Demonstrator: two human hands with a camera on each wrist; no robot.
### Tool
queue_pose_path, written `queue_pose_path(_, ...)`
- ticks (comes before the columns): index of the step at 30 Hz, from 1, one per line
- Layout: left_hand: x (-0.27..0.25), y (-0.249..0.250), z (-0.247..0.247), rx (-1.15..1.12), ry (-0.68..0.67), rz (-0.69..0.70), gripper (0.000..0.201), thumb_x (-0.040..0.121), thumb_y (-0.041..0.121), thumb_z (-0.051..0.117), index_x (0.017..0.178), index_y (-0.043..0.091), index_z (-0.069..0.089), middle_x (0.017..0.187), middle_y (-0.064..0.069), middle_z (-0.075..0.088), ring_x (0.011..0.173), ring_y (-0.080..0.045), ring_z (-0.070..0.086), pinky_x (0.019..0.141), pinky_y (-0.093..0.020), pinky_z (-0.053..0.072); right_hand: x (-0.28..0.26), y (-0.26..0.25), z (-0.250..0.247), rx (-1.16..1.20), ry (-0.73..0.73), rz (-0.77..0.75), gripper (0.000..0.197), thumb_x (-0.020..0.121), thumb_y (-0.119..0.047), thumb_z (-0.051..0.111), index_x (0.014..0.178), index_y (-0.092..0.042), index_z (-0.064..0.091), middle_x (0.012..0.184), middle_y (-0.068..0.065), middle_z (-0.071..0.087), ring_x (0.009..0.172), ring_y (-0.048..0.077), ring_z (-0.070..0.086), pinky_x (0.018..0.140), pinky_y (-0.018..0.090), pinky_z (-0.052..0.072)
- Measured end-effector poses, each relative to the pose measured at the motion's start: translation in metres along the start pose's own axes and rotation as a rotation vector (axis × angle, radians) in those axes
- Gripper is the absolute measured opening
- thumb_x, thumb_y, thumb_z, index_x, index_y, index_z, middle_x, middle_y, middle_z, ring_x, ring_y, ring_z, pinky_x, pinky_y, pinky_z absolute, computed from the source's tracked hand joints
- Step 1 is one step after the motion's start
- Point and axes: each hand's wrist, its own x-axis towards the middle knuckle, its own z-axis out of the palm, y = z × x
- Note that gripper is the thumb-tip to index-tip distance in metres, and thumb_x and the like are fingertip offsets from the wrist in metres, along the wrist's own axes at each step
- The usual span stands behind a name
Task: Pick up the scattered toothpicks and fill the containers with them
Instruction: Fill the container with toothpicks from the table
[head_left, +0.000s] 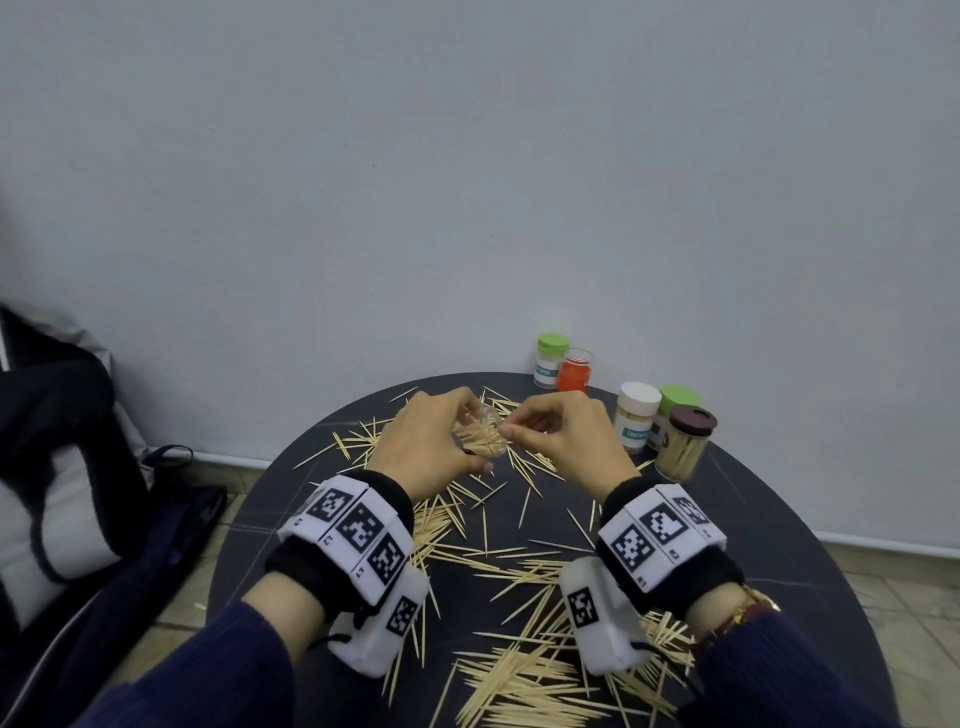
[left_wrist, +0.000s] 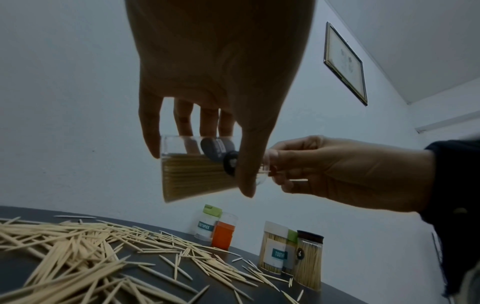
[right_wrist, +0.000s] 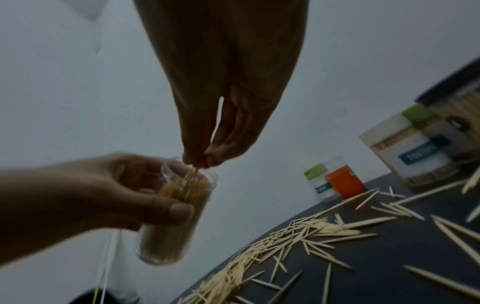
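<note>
Toothpicks in hand: the right hand (right_wrist: 207, 115), upper centre of its wrist view, is pinching a few sticks between thumb and fingertips, feeding them into the mouth of the clear container (right_wrist: 176, 216).
Container: the left hand (head_left: 421, 447), centre of the head view, is curling fingers and thumb round it, holding it tilted above the table (head_left: 779, 571), already largely packed with sticks.
Scattered toothpicks (head_left: 524, 670): they are lying all over the dark round top, thickest in the lower centre of the head view, with more just beyond the hands.
Risk, jamming: the packed sticks are crowding the opening, so I judge the new ones could catch on their tips and spring back out.
Risk, spilling: the container is leaning sideways; leaning it further could let the load slide out.
Risk, dropping: so thin a pinch could let a stick slip and fall to the table or floor.
Around: five other containers are standing at the right rear edge, a green-lidded jar (head_left: 550, 361) touching an orange one (head_left: 575, 370), then a white-lidded jar (head_left: 636, 423), another green-lidded one behind it and a brown-lidded jar (head_left: 685, 444) full of sticks.
In the way: nothing is standing between the hands; a dark bag (head_left: 62, 441) is sitting at the left edge, well apart.
</note>
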Motion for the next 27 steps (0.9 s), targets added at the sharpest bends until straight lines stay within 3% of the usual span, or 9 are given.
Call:
queue_pose_path(2, 0.0, 0.0, -0.001, -0.003, -0.006, -0.002, 0.054, 0.065, 0.04, 0.082, 0.111, 0.031, 0.055, 0.108, 0.01, 0.061, 0.105, -0.013, 0.053, 0.087, -0.038, 0.048, -0.001, -0.001, -0.001, 0.024, -0.051, -0.001, 0.012, 0.08, -0.013, 0.071, 0.09, -0.007, 0.074, 0.072, -0.006, 0.064, 0.058, -0.011, 0.056, 0.059, 0.003, 0.041)
queue_pose_path(4, 0.0, 0.0, -0.001, -0.013, -0.013, -0.002, 0.054, 0.066, 0.039, 0.082, 0.111, 0.03, 0.055, 0.108, 0.01, 0.061, 0.101, -0.012, 0.056, 0.087, -0.037, 0.048, -0.002, -0.001, -0.002, -0.03, -0.087, -0.005, 0.012, 0.081, -0.012, 0.07, 0.092, -0.011, 0.075, 0.079, -0.005, 0.066, 0.06, -0.004, 0.054, 0.061, 0.004, 0.041)
queue_pose_path(9, -0.001, 0.001, -0.001, -0.034, -0.03, 0.003, 0.053, 0.065, 0.037, 0.083, 0.109, 0.029, 0.055, 0.109, 0.007, 0.062, 0.105, -0.014, 0.055, 0.09, -0.039, 0.047, -0.008, 0.0, -0.011, -0.081, -0.064, -0.022, 0.014, 0.083, -0.017, 0.069, 0.096, -0.019, 0.074, 0.074, -0.02, 0.055, 0.057, 0.002, 0.045, 0.056, 0.007, 0.037)
queue_pose_path(13, -0.002, 0.003, -0.002, -0.058, -0.042, 0.018, 0.051, 0.066, 0.035, 0.083, 0.109, 0.027, 0.055, 0.109, 0.007, 0.061, 0.102, -0.013, 0.055, 0.088, -0.036, 0.046, -0.017, 0.004, -0.027, -0.13, -0.153, 0.007, 0.013, 0.085, -0.013, 0.066, 0.093, -0.021, 0.072, 0.073, -0.009, 0.062, 0.063, 0.005, 0.049, 0.059, 0.012, 0.039)
queue_pose_path(16, -0.004, 0.007, -0.003, -0.08, -0.052, 0.036, 0.05, 0.067, 0.034, 0.082, 0.108, 0.027, 0.055, 0.108, 0.007, 0.06, 0.104, -0.013, 0.054, 0.089, -0.035, 0.046, -0.029, 0.007, -0.04, -0.299, -0.35, 0.139, 0.017, 0.084, -0.022, 0.068, 0.101, -0.019, 0.068, 0.081, -0.007, 0.061, 0.069, 0.0, 0.049, 0.062, 0.008, 0.038)
queue_pose_path(20, -0.008, 0.014, -0.004, -0.116, -0.066, 0.061, 0.05, 0.068, 0.031, 0.082, 0.109, 0.024, 0.056, 0.109, 0.005, 0.061, 0.097, -0.012, 0.057, 0.082, -0.029, 0.045, -0.051, 0.01, -0.053, -0.435, -0.565, 0.414, 0.045, 0.079, -0.037, 0.071, 0.117, -0.021, 0.055, 0.1, -0.004, 0.056, 0.094, 0.011, 0.055, 0.081, 0.022, 0.045)
queue_pose_path(24, -0.012, 0.02, -0.005, -0.148, -0.073, 0.079, 0.052, 0.068, 0.027, 0.083, 0.113, 0.02, 0.057, 0.109, 0.003, 0.061, 0.097, -0.012, 0.054, 0.079, -0.026, 0.041, -0.071, 0.008, -0.067, -0.577, -0.715, 0.581, 0.058, 0.072, -0.039, 0.077, 0.119, -0.021, 0.049, 0.099, -0.002, 0.058, 0.086, 0.013, 0.058, 0.083, 0.032, 0.051)
queue_pose_path(27, -0.014, 0.021, -0.006, -0.166, -0.067, 0.089, 0.054, 0.067, 0.026, 0.083, 0.114, 0.019, 0.058, 0.109, 0.001, 0.062, 0.097, -0.013, 0.055, 0.079, -0.026, 0.042, -0.087, 0.003, -0.072, -0.754, -0.799, 0.638, 0.077, 0.062, -0.054, 0.079, 0.123, -0.021, 0.045, 0.112, -0.002, 0.058, 0.098, 0.015, 0.057, 0.09, 0.034, 0.05)
